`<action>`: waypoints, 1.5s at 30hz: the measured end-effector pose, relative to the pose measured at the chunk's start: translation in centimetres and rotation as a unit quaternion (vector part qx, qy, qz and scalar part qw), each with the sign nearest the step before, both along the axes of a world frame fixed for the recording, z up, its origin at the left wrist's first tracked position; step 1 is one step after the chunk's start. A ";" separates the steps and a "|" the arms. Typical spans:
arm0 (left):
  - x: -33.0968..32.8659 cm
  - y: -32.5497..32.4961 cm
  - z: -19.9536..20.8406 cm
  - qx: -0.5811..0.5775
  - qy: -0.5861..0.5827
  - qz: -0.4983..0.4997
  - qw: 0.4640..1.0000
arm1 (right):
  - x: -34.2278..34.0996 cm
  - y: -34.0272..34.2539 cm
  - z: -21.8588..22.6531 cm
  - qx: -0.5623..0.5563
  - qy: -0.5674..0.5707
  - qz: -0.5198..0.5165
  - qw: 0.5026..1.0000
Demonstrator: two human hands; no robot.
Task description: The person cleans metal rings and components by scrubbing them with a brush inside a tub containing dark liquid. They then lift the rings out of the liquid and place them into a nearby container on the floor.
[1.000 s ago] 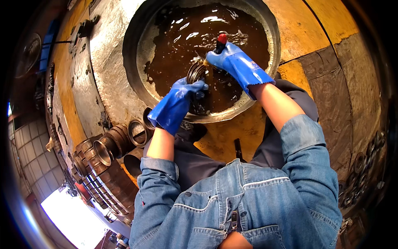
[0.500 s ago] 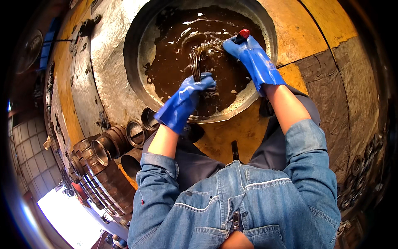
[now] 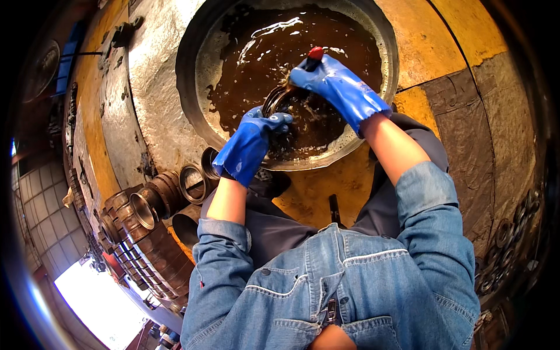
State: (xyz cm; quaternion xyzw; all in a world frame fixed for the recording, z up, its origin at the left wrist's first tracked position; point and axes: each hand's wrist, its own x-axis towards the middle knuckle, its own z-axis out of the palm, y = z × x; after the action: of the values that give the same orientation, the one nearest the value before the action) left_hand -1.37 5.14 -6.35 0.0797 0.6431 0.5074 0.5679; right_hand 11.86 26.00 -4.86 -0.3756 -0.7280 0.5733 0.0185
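Observation:
Both hands wear blue rubber gloves over a wide round metal basin [image 3: 188,96] of dark brown liquid [image 3: 256,70]. My left hand [image 3: 244,140] is closed round the lower end of several thin metal rings [image 3: 273,101], held together just above the liquid. In my right hand [image 3: 326,79] is a brush [image 3: 315,53] with a black handle and a red end. Its working end meets the upper part of the rings, and my fingers hide much of it. The liquid ripples beneath the rings.
Several hollow metal cylinders [image 3: 142,210] stand in a group beside the basin at the lower left. Many dark metal rings [image 3: 506,233] lie at the far right. Yellow floor [image 3: 306,192] shows between my legs, and a brown sheet [image 3: 458,116] covers the right side.
My right hand with the brush has moved left and slightly down onto the rings. My left hand has shifted a little left, and the rings now lean to the right.

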 end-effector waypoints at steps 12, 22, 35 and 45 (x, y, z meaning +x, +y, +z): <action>0.1 -0.6 0.1 0.022 -0.004 -0.026 0.999 | -0.1 -0.8 2.0 0.020 -0.008 0.000 1.000; 1.1 2.3 -0.3 0.015 -0.203 -0.033 0.978 | 1.9 1.1 0.9 0.033 -0.061 -0.092 0.993; 1.2 1.4 1.8 -0.017 -0.035 0.014 0.999 | 1.1 1.3 -0.7 -0.075 0.086 -0.045 0.992; 0.9 -0.4 2.2 0.027 0.008 -0.039 0.999 | -0.5 -1.1 2.8 0.033 0.020 -0.010 0.999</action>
State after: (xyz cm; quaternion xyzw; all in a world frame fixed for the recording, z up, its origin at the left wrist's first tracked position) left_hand -0.44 4.70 -4.18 0.1238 0.6306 0.5014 0.5793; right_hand 11.34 24.94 -2.10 -0.3701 -0.7423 0.5563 0.0514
